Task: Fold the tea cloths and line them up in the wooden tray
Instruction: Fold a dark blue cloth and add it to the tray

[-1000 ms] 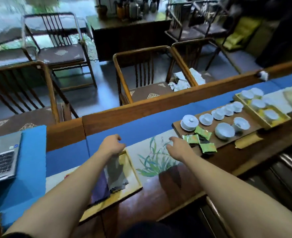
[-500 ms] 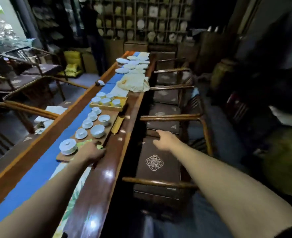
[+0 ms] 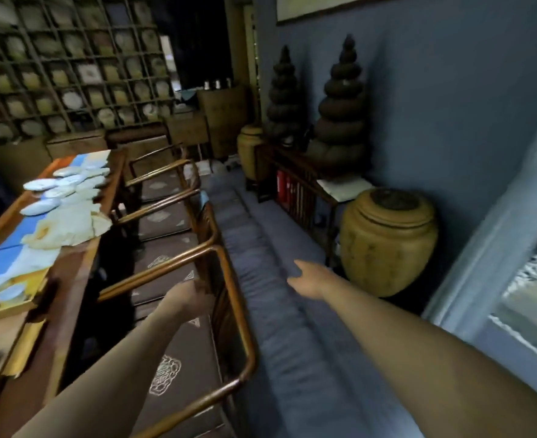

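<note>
A blue wall and grey floor are filling the right of the view, while the long wooden desk is running along the left edge, carrying white dishes and a crumpled cream cloth lying unfolded. Wooden chairs are standing beside it, and a tan lidded jar is sitting by the wall. The left hand is curling loosely over a chair back, blurred so I cannot tell whether it is gripping, and the right hand is stretching out open and empty above the floor.

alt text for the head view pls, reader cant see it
Both bare hands reach forward away from the long table: the left hand at the back rail of a wooden chair, the right hand open over the grey floor. White dishes sit on the table at left; a tan jar stands by the blue wall.
</note>
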